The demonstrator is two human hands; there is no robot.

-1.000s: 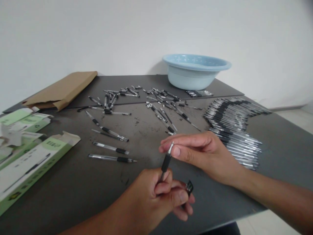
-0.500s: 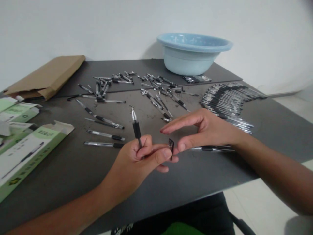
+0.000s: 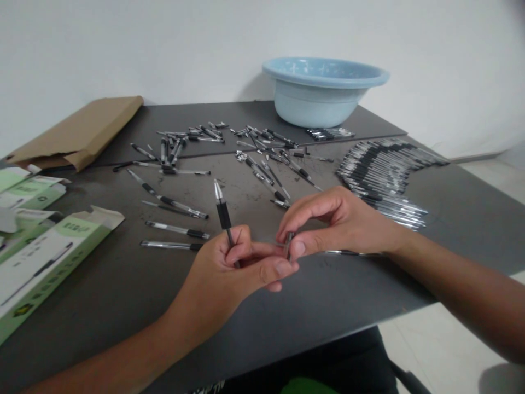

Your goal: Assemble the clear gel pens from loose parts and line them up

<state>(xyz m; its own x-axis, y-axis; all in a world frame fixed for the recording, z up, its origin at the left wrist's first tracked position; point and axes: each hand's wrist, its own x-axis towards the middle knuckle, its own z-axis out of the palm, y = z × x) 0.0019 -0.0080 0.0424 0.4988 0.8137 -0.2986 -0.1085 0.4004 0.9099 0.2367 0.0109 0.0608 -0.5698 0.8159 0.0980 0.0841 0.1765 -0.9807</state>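
My left hand (image 3: pixel 229 273) is closed around a gel pen (image 3: pixel 223 212) with a black grip, its silver tip pointing up. Between that hand's thumb and fingertips sits a small dark pen cap (image 3: pixel 289 244), partly covered by fingers. My right hand (image 3: pixel 334 221) pinches the same cap from the right, thumb and forefinger on it. Left of my hands, pens with black grips (image 3: pixel 177 229) lie on the table. Beyond them are scattered pens and loose parts (image 3: pixel 266 175).
A dense row of pens (image 3: pixel 381 169) fans out at the right of the dark table (image 3: pixel 336 290). A light blue basin (image 3: pixel 315 101) stands at the back. Green and white pen boxes (image 3: pixel 45 262) and a brown paper bag (image 3: pixel 82 128) lie at the left.
My right hand's fingers have closed from a spread pose onto the pen cap. The pen in my left hand has shifted slightly left.
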